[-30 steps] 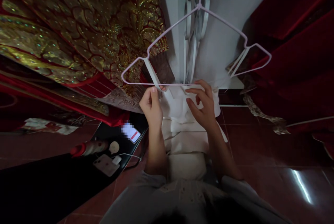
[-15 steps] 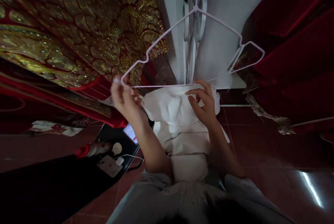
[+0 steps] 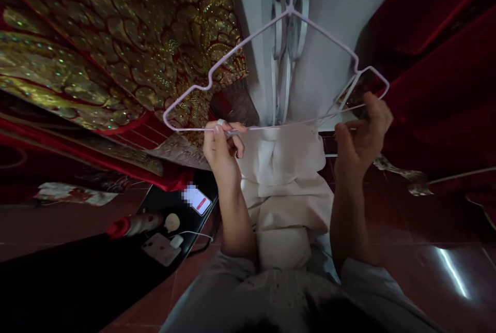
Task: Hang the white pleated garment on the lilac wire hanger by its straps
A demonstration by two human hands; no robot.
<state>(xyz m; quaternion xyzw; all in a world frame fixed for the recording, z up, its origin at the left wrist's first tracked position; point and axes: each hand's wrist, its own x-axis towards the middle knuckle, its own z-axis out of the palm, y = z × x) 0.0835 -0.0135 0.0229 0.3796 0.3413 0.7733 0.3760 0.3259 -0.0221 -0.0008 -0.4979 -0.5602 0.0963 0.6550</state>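
Observation:
A pale pink clothes hanger [image 3: 248,42] hangs in front of me from a metal chain-like rail [image 3: 277,33]. My left hand [image 3: 225,144] pinches its bottom bar left of the middle, with a white band around one finger. My right hand [image 3: 364,131] is at the bar's right end, a finger crossing in front of it. The right thumb stands apart from the bent fingers, and I see nothing held between them. A thin whitish strip [image 3: 349,90] slants down from the hanger's right notch. Below the bar, pale cream cloth [image 3: 287,154] lies in folds across my lap.
Gold-sequined red garments [image 3: 166,38] hang at left, and dark red cloth [image 3: 437,85] hangs at right. On a black bench [image 3: 77,271] lie a lit phone [image 3: 199,201], a red-capped bottle [image 3: 135,223], another phone [image 3: 160,249] and a white charger [image 3: 176,241] with a cable.
My left hand has moved right, from the hanger's left corner to its bottom bar. My right hand has moved right, to the bar's right end. The hanger has shifted slightly left.

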